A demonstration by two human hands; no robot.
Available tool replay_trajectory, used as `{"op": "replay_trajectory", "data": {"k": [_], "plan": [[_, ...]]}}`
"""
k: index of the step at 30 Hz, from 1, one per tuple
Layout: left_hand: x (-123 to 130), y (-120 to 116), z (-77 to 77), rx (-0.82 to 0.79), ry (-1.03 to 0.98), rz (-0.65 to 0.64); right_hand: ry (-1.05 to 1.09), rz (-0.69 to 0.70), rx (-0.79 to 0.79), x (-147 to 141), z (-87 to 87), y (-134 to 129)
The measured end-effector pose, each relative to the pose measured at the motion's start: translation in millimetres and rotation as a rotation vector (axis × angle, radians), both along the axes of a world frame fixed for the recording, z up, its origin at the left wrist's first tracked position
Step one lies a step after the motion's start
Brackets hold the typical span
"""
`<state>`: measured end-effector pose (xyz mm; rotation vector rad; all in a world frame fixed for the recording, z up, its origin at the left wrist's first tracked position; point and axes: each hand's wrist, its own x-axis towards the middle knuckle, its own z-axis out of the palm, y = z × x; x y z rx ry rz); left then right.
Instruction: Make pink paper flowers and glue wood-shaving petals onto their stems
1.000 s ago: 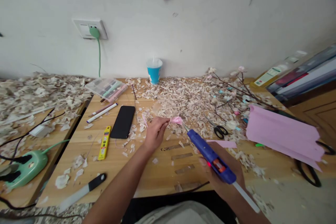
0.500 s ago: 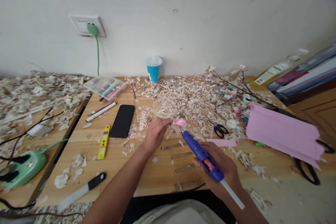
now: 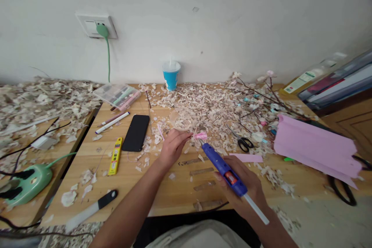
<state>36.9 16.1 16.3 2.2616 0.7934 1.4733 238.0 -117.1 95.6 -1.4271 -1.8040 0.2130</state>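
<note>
Across the littered table (image 3: 171, 197), right of the phone (image 3: 135, 133), the pink bud (image 3: 201, 135) is pinched by the left hand (image 3: 172, 148) and the glue gun (image 3: 215, 157) is gripped by the right hand (image 3: 252, 185), its nozzle (image 3: 201, 141) best steadied close to the bud and angled away from the fingers (image 3: 185, 136)

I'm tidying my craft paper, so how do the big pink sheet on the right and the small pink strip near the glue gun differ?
The big sheet is far wider, while the strip is narrow. The sheet has a wavy right edge; the strip's long edges look fairly straight. The sheet partly covers something with black loops, whereas the strip lies just beyond the right hand. Both are pink.
</note>
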Motion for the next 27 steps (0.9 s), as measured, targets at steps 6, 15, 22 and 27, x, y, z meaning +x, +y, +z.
{"op": "replay_trajectory", "data": {"k": [6,15,22,27], "plan": [[0.1,-0.1,0.5,0.009,0.014,-0.007,-0.059,0.055,0.002,1.5,4.6,5.3],[1.4,-0.3,3.0,0.034,0.028,-0.002,-0.029,0.015,-0.073,1.1,-0.1,6.5],[1.2,0.8,0.3,0.105,0.04,0.008,-0.089,0.022,-0.075,0.2,4.3,7.2],[1.6,1.3,-1.6,0.117,0.039,0.009,-0.11,-0.004,-0.079,-2.8,8.1,8.1]]}}
